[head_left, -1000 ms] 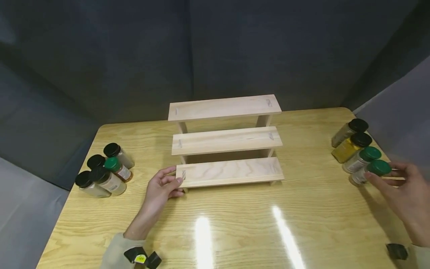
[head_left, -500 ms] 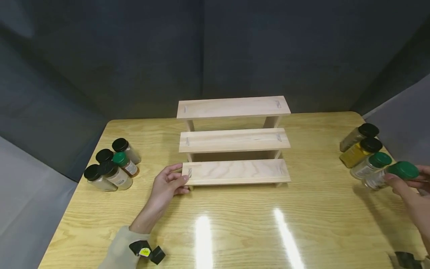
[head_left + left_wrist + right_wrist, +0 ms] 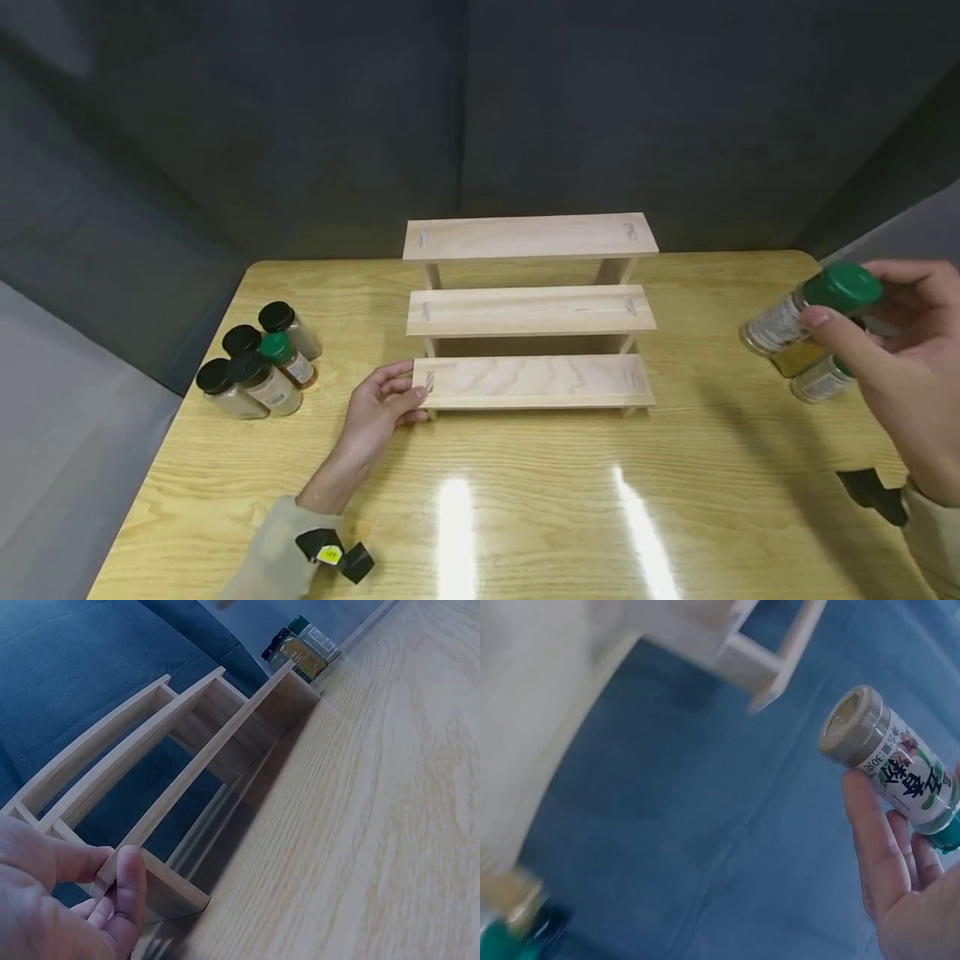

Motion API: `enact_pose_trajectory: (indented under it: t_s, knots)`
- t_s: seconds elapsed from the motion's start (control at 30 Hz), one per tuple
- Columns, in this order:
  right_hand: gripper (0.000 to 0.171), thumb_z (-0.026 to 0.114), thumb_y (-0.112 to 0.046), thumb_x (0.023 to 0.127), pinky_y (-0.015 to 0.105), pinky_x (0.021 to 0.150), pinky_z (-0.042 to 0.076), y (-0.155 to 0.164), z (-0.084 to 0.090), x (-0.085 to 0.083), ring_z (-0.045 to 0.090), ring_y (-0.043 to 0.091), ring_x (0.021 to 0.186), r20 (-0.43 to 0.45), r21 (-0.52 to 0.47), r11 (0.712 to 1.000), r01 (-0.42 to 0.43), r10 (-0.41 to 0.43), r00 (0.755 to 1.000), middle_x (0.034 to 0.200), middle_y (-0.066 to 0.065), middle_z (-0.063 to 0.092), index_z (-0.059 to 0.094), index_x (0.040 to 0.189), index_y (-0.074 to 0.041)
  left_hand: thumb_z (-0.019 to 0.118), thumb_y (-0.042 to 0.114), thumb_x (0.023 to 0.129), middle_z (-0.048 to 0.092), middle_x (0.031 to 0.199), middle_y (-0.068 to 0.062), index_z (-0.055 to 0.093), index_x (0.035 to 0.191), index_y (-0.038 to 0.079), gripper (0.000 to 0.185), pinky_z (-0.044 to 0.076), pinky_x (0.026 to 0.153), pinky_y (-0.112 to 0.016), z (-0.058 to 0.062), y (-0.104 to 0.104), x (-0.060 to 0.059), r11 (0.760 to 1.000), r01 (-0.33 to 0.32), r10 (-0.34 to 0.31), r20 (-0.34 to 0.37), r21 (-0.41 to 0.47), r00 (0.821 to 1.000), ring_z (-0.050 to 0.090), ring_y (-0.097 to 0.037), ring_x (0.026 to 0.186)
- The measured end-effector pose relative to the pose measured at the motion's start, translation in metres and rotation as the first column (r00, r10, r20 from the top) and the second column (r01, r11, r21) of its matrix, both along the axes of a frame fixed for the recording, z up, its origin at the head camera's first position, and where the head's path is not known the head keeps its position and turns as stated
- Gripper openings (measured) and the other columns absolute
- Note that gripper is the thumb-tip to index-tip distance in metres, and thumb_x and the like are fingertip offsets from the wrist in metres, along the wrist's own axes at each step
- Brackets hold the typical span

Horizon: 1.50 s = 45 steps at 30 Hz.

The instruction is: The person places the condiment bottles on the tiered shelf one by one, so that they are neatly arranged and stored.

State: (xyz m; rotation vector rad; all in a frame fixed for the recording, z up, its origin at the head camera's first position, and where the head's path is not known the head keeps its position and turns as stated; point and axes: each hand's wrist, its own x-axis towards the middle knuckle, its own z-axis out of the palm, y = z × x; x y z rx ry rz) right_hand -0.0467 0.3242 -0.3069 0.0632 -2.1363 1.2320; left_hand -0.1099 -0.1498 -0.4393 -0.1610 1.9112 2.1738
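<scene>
A three-tier wooden step rack (image 3: 532,382) stands in the middle of the table. My left hand (image 3: 371,417) pinches the left end of its lowest board between thumb and fingers; the left wrist view shows that same left hand (image 3: 56,900) at the board's corner. At the right, my right hand (image 3: 922,358) holds a green-capped spice jar (image 3: 780,323) in the air, tilted, above other jars. In the right wrist view the spice jar (image 3: 904,765) shows a white label with Chinese characters and brownish powder at its base.
Beneath the lifted jar stand a yellow spice jar (image 3: 797,358) and another green-capped jar (image 3: 821,382), partly covered. Several spice jars with black caps, such as one black-capped jar (image 3: 273,392), and a green-capped jar (image 3: 298,371) cluster at the left. A dark curtain (image 3: 525,108) hangs behind the table.
The right hand has gripped the nearest green-capped jar, lifted it off the table and brought it up and inward. The left hand stays on the rack; the head view has shifted slightly.
</scene>
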Motion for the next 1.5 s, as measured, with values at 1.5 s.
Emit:
enact_pose_trajectory:
  t_s: [1.5]
  knots:
    - [0.042, 0.084, -0.021, 0.096, 0.028, 0.078, 0.065, -0.222, 0.057, -0.189, 0.069, 0.024, 0.092, 0.205, -0.047, 0.837, -0.545, 0.542, 0.815, 0.111, 0.007, 0.070, 0.067, 0.132, -0.008, 0.064, -0.016, 0.102, 0.066, 0.106, -0.014, 0.050, 0.150, -0.013, 0.050, 0.064, 0.074, -0.025, -0.003, 0.003, -0.003, 0.998, -0.020, 0.021, -0.023, 0.060, 1.000, 0.070, -0.016, 0.080]
